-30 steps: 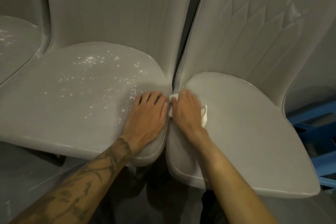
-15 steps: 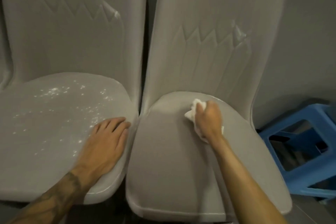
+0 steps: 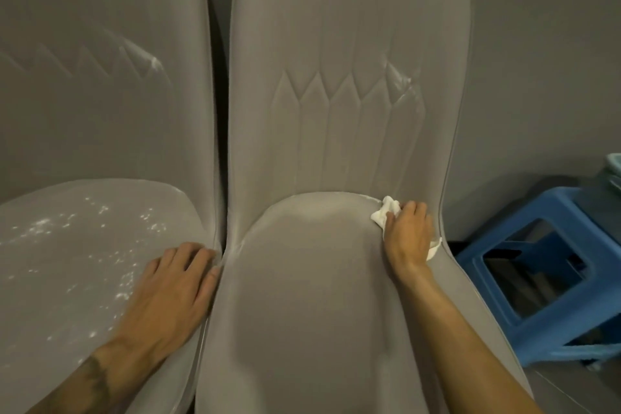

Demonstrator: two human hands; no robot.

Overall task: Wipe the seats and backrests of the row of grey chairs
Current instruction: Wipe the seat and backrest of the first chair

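Head cam: our R hand point(image 3: 408, 235) grips the white cloth point(image 3: 386, 213) at the back-right corner of the right seat point(image 3: 302, 279), by the backrest point(image 3: 346, 111). Our L hand point(image 3: 171, 286) lies flat, fingers straight, on the inner edge of the speckled left seat point(image 3: 67, 245).

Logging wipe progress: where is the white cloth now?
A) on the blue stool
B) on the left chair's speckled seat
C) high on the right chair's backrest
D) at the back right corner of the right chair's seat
D: the right hand holds the white cloth against the back right corner of the right chair's seat, just below the backrest.
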